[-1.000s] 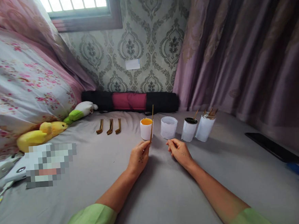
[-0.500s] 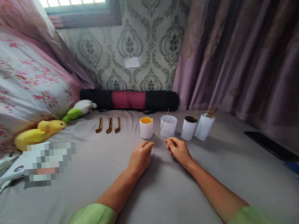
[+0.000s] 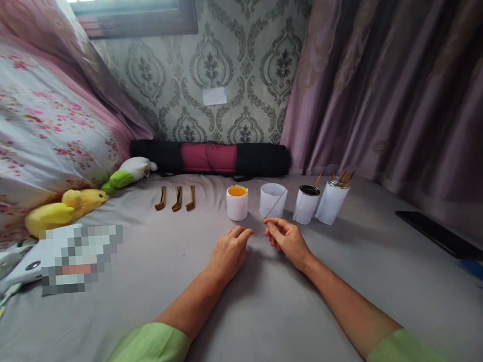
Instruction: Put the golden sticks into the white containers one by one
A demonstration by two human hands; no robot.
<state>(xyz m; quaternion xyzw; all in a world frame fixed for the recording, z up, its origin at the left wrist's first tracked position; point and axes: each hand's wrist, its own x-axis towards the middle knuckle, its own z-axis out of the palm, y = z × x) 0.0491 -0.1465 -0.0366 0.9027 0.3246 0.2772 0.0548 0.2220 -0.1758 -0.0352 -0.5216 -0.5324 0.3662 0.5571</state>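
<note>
A thin stick point(image 3: 274, 203) slants up to the right from the fingertips of my right hand point(image 3: 287, 241), which pinches its lower end. The stick crosses in front of a whitish tub point(image 3: 273, 203). My left hand point(image 3: 232, 250) is just to the left, its fingers curled and thumb pressed along them, with nothing visible in it. Beyond it stands a white-wrapped pot point(image 3: 237, 206) with orange-yellow inside. Right of the tub are a white-wrapped can point(image 3: 305, 209) with a dark inside and one stick, and a wrapped jar point(image 3: 332, 205) holding several brown sticks.
Three bent brown stick bundles point(image 3: 177, 199) lie on the grey sheet point(image 3: 148, 259). Plush toys point(image 3: 57, 213) and a white device point(image 3: 50, 255) are at left. A black-and-red roll point(image 3: 209, 158) lies along the wall. A dark flat slab point(image 3: 441, 235) lies at right.
The stick has passed from my left hand to my right hand and now leans lower to the right. My hands have barely moved; the view has tilted slightly.
</note>
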